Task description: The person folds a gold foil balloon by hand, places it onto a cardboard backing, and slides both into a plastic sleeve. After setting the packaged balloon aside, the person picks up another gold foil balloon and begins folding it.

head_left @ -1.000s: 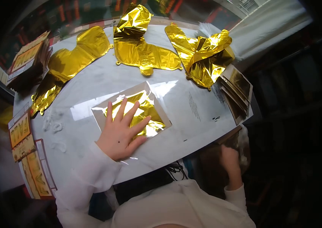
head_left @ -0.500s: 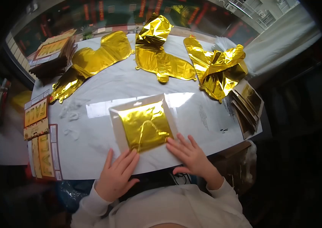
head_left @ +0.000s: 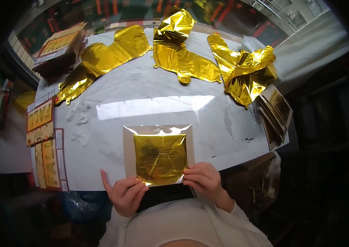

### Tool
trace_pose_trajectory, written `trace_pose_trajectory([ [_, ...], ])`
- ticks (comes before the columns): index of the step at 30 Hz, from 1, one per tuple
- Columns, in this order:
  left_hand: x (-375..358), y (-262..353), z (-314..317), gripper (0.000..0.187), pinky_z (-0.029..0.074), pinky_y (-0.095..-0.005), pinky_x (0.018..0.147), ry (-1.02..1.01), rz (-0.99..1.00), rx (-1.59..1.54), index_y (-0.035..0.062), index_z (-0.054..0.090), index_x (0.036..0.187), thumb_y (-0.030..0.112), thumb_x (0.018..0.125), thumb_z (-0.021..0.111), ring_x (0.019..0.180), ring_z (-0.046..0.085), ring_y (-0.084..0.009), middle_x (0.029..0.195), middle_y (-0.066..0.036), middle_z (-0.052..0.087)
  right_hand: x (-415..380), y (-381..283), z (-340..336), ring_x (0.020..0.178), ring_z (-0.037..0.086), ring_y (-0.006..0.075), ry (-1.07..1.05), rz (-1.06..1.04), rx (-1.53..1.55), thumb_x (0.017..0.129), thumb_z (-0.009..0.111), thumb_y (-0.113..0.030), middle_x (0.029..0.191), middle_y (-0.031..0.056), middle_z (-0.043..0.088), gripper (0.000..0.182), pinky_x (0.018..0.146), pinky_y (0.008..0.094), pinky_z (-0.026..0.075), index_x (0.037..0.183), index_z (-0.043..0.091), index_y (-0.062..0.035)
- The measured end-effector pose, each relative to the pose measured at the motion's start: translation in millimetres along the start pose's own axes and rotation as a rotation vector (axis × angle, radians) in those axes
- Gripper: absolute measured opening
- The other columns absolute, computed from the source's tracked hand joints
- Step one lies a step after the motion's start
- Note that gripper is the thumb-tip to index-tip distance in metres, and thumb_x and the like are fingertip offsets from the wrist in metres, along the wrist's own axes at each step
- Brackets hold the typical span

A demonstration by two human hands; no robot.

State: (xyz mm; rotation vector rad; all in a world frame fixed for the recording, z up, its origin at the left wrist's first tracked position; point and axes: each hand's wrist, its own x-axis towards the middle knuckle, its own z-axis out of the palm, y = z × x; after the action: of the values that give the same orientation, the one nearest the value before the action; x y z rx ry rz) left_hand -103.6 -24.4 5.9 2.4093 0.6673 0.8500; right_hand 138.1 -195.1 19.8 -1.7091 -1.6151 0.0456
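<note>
A clear plastic packet with a folded gold foil balloon inside is at the table's front edge, with faint dark print over the gold. My left hand pinches its lower left corner, index finger stretched out to the side. At the lower right corner, my right hand grips the packet between thumb and fingers. A paler margin with a hang hole runs along the packet's top.
Unfolded gold foil balloons lie across the back of the white table. Stacked FALL packs stand back left, more FALL packs lie at the left edge. Gold packets are piled at right; white strings lie left.
My hands lay with fingers spread on the packet's lower edge; now they pinch its lower corners. The packet has come straight and nearer to me, and its print shows.
</note>
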Motion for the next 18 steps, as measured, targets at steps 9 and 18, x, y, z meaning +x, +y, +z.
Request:
trace_pose_trajectory([
  [9,5.1,7.1,5.2,0.060,0.032,-0.0544,0.111,0.028,-0.171,-0.016,0.0064,0.061,0.130,0.012,0.077,0.088,0.078,0.061,-0.0193,0.096,-0.001,0.067,8.3,-7.9,5.0,0.079,0.069,0.0227,0.053,0.267,0.060,0.076,0.086,-0.001,0.092,0.0068,0.076,0.019,0.073,0.0327,0.052,0.087,0.072,-0.0066],
  [18,-0.9,12.8,18.8,0.057,0.039,-0.0504,0.109,0.196,-0.193,0.036,0.0060,0.059,0.127,0.005,0.074,0.081,0.124,0.052,-0.0377,0.146,-0.019,0.053,7.8,-19.1,6.0,0.099,0.073,0.0267,0.126,0.231,-0.074,0.082,0.081,-0.001,0.112,0.0090,0.076,0.023,0.081,0.0365,0.055,0.102,0.071,-0.0072],
])
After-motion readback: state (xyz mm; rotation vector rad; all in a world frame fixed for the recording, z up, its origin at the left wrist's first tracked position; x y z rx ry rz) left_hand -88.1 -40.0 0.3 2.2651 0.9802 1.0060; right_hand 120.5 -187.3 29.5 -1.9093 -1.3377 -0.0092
